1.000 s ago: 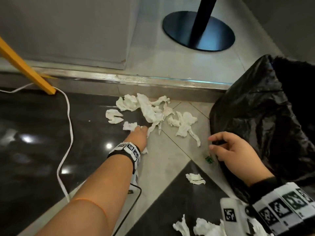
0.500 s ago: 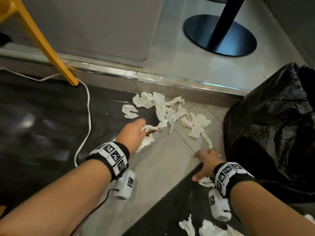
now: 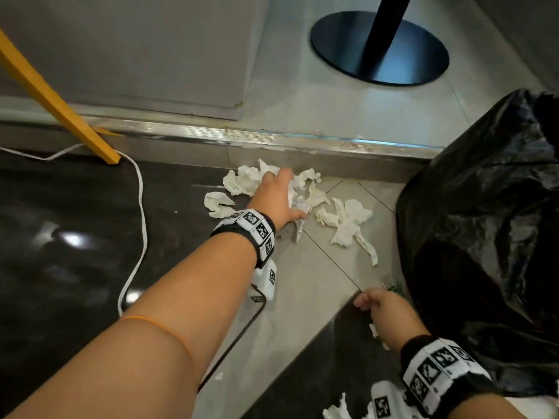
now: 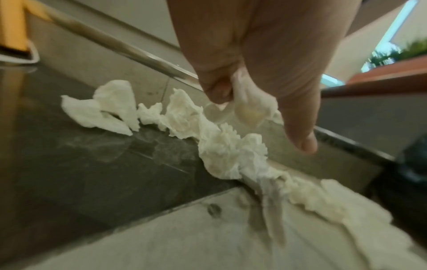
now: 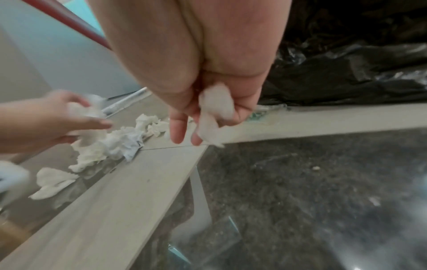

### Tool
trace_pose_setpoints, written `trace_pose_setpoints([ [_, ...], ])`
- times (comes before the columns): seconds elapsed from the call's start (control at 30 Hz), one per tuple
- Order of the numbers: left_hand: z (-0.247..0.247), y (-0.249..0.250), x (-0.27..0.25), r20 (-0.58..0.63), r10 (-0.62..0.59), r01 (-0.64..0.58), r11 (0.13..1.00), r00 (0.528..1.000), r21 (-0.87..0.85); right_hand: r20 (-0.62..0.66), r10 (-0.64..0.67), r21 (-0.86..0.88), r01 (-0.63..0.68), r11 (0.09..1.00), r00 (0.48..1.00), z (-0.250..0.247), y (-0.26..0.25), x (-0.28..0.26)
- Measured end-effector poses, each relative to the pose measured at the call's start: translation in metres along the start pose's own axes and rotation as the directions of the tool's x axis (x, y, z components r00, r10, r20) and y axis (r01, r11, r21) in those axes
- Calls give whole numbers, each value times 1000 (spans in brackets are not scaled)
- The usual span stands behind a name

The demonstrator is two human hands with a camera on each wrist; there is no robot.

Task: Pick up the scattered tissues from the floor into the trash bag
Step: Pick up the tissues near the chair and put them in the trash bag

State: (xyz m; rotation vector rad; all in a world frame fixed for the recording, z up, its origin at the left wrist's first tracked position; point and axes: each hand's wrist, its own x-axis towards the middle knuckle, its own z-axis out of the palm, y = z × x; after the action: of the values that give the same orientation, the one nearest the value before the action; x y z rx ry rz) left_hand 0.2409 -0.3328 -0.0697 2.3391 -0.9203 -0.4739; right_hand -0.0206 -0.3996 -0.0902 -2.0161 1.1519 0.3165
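Note:
Several crumpled white tissues [image 3: 348, 220] lie scattered on the floor below a metal step edge. My left hand [image 3: 276, 193] reaches into the pile [image 4: 231, 151], and its curled fingers hold a wad of tissue [image 4: 250, 107]. Lower right, my right hand [image 3: 382, 313] holds a small tissue [image 5: 215, 109] in curled fingers, just above the floor. The black trash bag [image 3: 484, 222] stands open at the right, beside my right hand. More tissues [image 3: 335, 411] lie at the bottom edge of the head view.
A white cable [image 3: 140, 207] snakes over the dark glossy floor at the left. A yellow leg [image 3: 57, 107] stands by the metal step edge [image 3: 272, 140]. Beyond the step is a black round pole base [image 3: 379, 48]. A green scrap [image 3: 393, 287] lies by the bag.
My left hand has reached farther forward into the far tissue pile and closed on a wad. My right hand has lifted the small tissue off the dark floor near the bag.

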Motion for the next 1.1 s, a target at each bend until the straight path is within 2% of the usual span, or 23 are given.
trace_pose_setpoints([
  [0.1,25,-5,15,132,-88,60,978,987,201,-1,-54,-45,54,998,999,-12,-9,-9],
  [0.17,40,-14,15,220,-193,124,948,956,291,35,-76,-62,78,995,997,-19,-12,-13],
  [0.23,51,-19,11,234,-252,165,927,939,336,46,-76,-62,79,995,996,-27,-13,-13],
  [0.33,57,-20,5,167,-180,132,956,969,264,-49,-93,-113,87,990,994,-36,-15,-4],
  [0.43,51,-20,-4,140,-82,58,984,987,167,-186,-22,-118,0,993,982,-40,-15,15],
  [0.53,40,-19,-19,76,-59,56,998,995,38,-140,166,-175,-189,966,976,-35,-6,26],
  [0.6,34,-19,-29,57,-35,36,999,998,-12,-91,234,-245,-250,937,968,-28,3,26],
  [0.87,2,-27,-49,78,-41,43,999,996,-24,-102,115,-346,-144,927,988,-23,4,32],
  [0.97,1,-35,-50,97,-56,52,998,994,44,-172,36,-261,-81,962,984,-24,-9,39],
  [1.03,1,-38,-53,88,-66,62,997,994,55,-225,21,-108,-47,993,974,-27,-21,41],
  [1.1,-1,-38,-56,87,-90,85,995,992,58,-247,-3,-32,-5,999,969,-33,-36,43],
])
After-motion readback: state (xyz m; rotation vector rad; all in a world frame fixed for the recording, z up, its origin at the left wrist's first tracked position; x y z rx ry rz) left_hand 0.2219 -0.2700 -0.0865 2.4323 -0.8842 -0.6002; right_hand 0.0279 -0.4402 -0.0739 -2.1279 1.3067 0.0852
